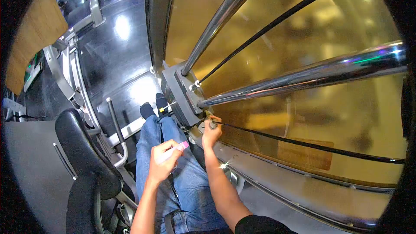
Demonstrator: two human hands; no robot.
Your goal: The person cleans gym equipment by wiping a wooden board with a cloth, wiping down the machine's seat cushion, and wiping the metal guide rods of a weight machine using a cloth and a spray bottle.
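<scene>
My left hand [162, 164] is closed round a slim white tube with a pink end [185, 144], held above my jeans. My right hand [211, 135] has its fingers closed on a metal cable fitting [212, 124], where a black cable [277, 138] ends beside the weight stack. The fingers hide part of that fitting. Just above this hand sits the grey weight stack block [184, 97], and two chrome guide rods [299, 78] run up from it. A second black cable [260, 32] meets the block at a silver connector [195, 86]. A yellow-tipped pin [163, 109] sticks out from the block's side.
A tinted yellowish panel [260, 108] stands behind the rods. To the left are a black padded seat [84, 147], a black-gripped handle [116, 121] and a silver machine frame [60, 71]. My feet [154, 106] rest by the block on the dark floor.
</scene>
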